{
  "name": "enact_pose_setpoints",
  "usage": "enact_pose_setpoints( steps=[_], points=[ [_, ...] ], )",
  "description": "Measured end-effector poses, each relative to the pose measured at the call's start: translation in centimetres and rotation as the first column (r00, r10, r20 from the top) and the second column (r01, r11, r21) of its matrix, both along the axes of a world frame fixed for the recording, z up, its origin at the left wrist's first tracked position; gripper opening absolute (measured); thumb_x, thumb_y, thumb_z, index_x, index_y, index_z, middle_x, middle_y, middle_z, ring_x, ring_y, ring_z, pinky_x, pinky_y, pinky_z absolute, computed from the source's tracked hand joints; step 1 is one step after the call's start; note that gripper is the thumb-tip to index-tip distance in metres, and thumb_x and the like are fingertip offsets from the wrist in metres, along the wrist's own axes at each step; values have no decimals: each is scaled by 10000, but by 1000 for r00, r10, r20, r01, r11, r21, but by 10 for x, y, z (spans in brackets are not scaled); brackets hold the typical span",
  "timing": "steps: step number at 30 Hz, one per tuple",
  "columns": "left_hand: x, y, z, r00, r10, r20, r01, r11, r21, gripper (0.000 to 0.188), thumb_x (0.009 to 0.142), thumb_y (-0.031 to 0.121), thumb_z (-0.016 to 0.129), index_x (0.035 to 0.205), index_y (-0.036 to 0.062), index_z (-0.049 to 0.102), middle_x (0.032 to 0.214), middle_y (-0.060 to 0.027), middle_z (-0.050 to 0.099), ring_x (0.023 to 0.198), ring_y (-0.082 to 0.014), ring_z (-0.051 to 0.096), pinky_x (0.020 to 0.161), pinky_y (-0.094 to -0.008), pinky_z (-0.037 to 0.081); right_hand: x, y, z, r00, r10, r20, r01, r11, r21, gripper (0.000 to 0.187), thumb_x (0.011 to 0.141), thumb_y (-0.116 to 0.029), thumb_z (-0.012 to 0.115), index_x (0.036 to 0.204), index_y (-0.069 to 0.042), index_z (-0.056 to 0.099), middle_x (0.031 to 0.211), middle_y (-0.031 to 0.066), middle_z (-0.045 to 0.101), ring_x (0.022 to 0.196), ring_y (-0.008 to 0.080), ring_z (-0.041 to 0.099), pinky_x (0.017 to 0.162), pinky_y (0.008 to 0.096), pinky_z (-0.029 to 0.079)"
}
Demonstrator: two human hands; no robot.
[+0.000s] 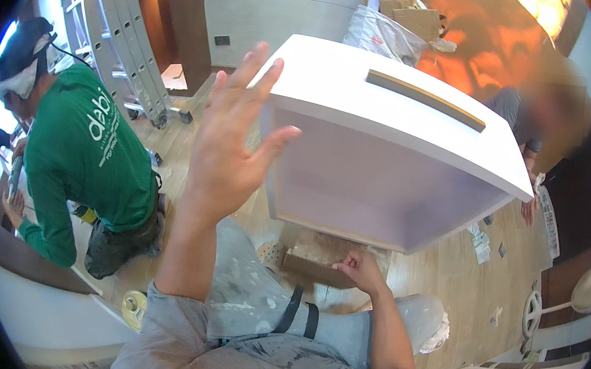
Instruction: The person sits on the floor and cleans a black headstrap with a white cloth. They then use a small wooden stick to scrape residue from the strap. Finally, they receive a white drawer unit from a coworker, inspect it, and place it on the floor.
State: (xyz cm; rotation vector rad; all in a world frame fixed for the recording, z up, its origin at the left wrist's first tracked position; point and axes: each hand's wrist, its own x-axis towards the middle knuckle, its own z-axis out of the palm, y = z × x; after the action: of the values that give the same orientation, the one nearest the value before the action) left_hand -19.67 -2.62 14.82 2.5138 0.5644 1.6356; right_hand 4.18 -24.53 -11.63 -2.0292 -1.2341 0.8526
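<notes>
A white drawer (pixel 354 169) with a white front panel (pixel 321 69) stands tilted before me. A long brown-gold bar handle (pixel 424 100) runs along that panel. My left hand (pixel 240 133) is raised at the drawer's left corner with its fingers spread. It holds nothing, and whether it touches the panel I cannot tell. Below the drawer, my right hand (pixel 363 271) is closed in a pinch at the edge of a small open cardboard box (pixel 316 268). What lies between those fingertips is too small to make out.
At left a person in a green shirt (pixel 92 158) kneels by an aluminium ladder (pixel 111 31). A second person (pixel 528 129) crouches at right. Behind the drawer stands a white sack (pixel 384 35) with cardboard (pixel 411 14). A pedestal fan (pixel 590 287) lies at right; paper scraps (pixel 479 245) litter the floor.
</notes>
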Motion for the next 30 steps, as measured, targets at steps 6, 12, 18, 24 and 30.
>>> enact_pose_setpoints(
  steps=[6,12,18,24,30],
  points=[
    [49,-45,10,899,239,-366,-166,961,220,736,949,445,714,1475,-29,514,1520,-209,534,1477,-350,442,1266,-547,234,-2,4,6,1000,-3,-26,5,999,51,334,857,-242,857,735,-21,638,636,22,564,596,111,494,555,322,429],
    [124,-92,11,945,-89,-314,146,976,163,692,944,389,723,1448,-42,527,1470,-205,571,1440,-342,478,1234,-518,310,-1,-7,17,999,32,-21,-29,990,137,338,874,-255,827,741,-11,634,639,96,604,591,196,549,585,379,467],
    [146,-127,16,714,-680,-168,689,725,-8,303,901,72,750,1203,55,740,1171,-116,744,1057,-284,705,872,-390,563,2,-21,28,999,30,23,-34,976,214,321,874,-249,812,770,7,649,673,161,630,605,267,579,608,404,472],
    [96,-90,28,999,-25,28,26,999,-38,196,1011,216,705,1122,76,787,1093,-86,773,946,-172,656,887,-345,501,0,-48,52,998,-8,69,-8,972,234,245,946,-223,724,904,16,689,764,205,676,702,352,648,684,457,503],
    [113,-93,5,944,222,-244,-191,971,143,712,951,509,697,1383,-48,600,1474,-248,556,1446,-341,468,1266,-543,203,-3,-52,56,1000,5,-6,-3,970,244,179,983,-150,638,1063,-16,727,929,224,726,870,402,701,793,481,536]
  ],
)
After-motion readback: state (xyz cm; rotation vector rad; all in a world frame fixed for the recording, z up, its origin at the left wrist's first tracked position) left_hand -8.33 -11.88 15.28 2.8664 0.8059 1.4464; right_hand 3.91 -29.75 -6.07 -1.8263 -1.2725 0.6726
